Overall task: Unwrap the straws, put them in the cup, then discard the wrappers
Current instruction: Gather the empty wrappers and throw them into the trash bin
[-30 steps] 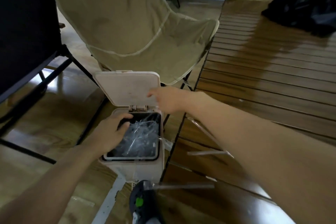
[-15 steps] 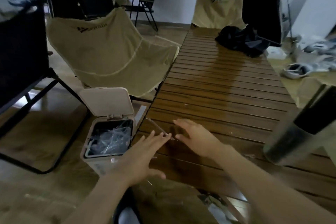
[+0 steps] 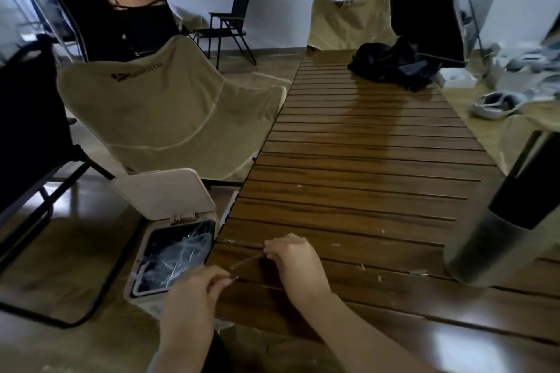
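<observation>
A wrapped straw [image 3: 247, 263] lies slanted over the near left edge of the slatted wooden table [image 3: 363, 160]. My left hand [image 3: 197, 288] pinches its lower end. My right hand [image 3: 291, 254] pinches its upper end. The tall grey cup [image 3: 497, 245] with a dark upper part stands at the table's right side, close to the camera and blurred. Beside the table's left edge on the floor stands the small white bin [image 3: 169, 251], lid up, with several clear wrappers inside.
A beige folding chair [image 3: 169, 118] stands behind the bin at the left. A black bag [image 3: 394, 63] lies at the table's far end. Small scraps of wrapper [image 3: 378, 277] dot the near slats. Dark chair frames stand at the far left.
Both hands left the bin, came over the table's near left edge and took hold of a wrapped straw. The view swung up and right from the bin toward the table.
</observation>
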Tool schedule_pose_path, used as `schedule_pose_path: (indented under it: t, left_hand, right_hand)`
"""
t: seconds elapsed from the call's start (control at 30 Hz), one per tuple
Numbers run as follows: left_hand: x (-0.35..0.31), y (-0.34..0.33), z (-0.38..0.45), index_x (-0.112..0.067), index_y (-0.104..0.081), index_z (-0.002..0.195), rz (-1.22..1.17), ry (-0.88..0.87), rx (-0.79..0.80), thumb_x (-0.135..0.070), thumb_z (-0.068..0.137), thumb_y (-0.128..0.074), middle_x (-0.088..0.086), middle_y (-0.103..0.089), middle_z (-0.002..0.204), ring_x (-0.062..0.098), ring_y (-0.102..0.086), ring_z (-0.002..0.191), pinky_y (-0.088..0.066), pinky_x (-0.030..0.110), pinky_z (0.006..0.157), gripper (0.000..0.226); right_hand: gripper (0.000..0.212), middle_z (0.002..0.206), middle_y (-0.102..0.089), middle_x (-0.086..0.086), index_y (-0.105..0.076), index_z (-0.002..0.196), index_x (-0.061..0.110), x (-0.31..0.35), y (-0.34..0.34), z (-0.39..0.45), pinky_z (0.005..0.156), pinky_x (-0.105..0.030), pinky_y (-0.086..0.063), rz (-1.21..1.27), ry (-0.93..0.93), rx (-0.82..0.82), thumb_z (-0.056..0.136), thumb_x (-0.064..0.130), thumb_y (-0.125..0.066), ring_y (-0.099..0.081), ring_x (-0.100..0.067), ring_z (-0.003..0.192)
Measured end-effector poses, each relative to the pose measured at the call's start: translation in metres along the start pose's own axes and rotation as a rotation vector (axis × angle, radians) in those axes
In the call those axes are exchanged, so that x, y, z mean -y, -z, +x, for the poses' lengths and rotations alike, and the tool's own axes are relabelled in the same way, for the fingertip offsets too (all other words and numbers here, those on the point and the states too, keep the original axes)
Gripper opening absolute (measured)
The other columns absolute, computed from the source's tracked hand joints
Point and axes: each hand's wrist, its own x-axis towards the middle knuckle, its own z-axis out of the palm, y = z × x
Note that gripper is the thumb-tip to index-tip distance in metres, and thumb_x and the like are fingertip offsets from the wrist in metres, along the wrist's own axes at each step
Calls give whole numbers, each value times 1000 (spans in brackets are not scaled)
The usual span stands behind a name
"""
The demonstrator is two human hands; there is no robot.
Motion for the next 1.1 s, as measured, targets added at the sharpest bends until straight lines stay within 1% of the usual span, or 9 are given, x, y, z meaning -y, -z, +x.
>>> schedule_pose_path:
  t: [0.13, 0.2, 0.27, 0.33, 0.5, 0.63, 0.77, 0.93, 1.1]
  left_hand:
    - [0, -2, 5, -45, -63, 82, 13, -129, -18, -25, 85, -69, -25, -59, 86, -4, -55, 86, -46, 24, 82, 21]
    - [-12, -5, 10, -42, -65, 83, 37, -252, -13, -23, 82, -72, -23, -59, 106, -1, -51, 108, -42, 30, 97, 20]
    - [-29, -11, 17, -36, -68, 81, 24, -355, 62, -21, 80, -73, -20, -46, 136, 8, -31, 138, -25, 36, 115, 16]
    - [-47, -21, 23, -37, -66, 85, 12, -399, 175, -23, 84, -69, -22, -30, 147, 6, -11, 145, -8, 34, 118, 15]
    - [-61, -50, 25, -36, -70, 96, -229, -267, 127, -19, 85, -69, -14, -66, 121, -5, -53, 119, -41, 28, 108, 21]
    - [-61, -52, 23, -30, -75, 93, -310, -205, 18, -12, 78, -75, -17, -72, 99, -9, -63, 98, -52, 21, 93, 24]
    - [-63, -48, 22, -31, -76, 90, -275, -208, -24, -13, 78, -76, -21, -70, 92, -12, -63, 90, -47, 7, 86, 22]
    - [-61, -48, 21, -29, -76, 90, -231, -221, -52, -12, 78, -75, -19, -70, 89, -11, -62, 85, -46, 7, 80, 21]
    - [-59, -50, 25, -26, -75, 88, -306, -156, -90, -7, 78, -74, -16, -70, 89, -5, -65, 86, -52, 16, 81, 21]
  right_hand:
    - [24, 108, -65, 5, -68, 106, 21, 1, 7, -2, 103, -27, -43, -13, -14, -35, 86, 7, -64, -57, -10, 104]
    - [21, 107, -63, 5, -65, 105, 20, 0, 14, -6, 98, -26, -45, 19, -41, -49, 88, 8, -62, -55, -10, 101]
    - [21, 105, -61, 4, -61, 107, 19, -4, 20, -12, 92, -26, -49, 77, -69, -43, 90, 8, -60, -55, -10, 98]
    - [28, 108, -60, 4, -54, 114, 24, -13, 23, -18, 88, -27, -52, 130, -100, -12, 90, 11, -59, -57, -9, 101]
    - [38, 130, -52, 9, -47, 129, 31, -38, 49, -45, 107, -31, -40, 143, -213, -100, 94, 23, -55, -42, -9, 125]
    - [49, 150, -37, -7, -41, 139, 18, -56, 62, -79, 116, -47, -15, -294, -448, -379, 93, 34, -48, -28, -25, 142]
    - [75, 156, -3, -27, -5, 151, 3, -55, 65, -84, 118, -53, -8, -395, -827, -88, 96, 53, -18, -4, -40, 145]
    - [78, 153, 7, -33, 6, 149, -2, -53, 54, -60, 118, -52, -7, -384, -678, 67, 97, 54, -10, 7, -44, 144]
    - [67, 157, 11, -18, 7, 149, 4, -53, 41, -32, 119, -49, -3, -395, -397, 158, 100, 47, -9, 10, -31, 146]
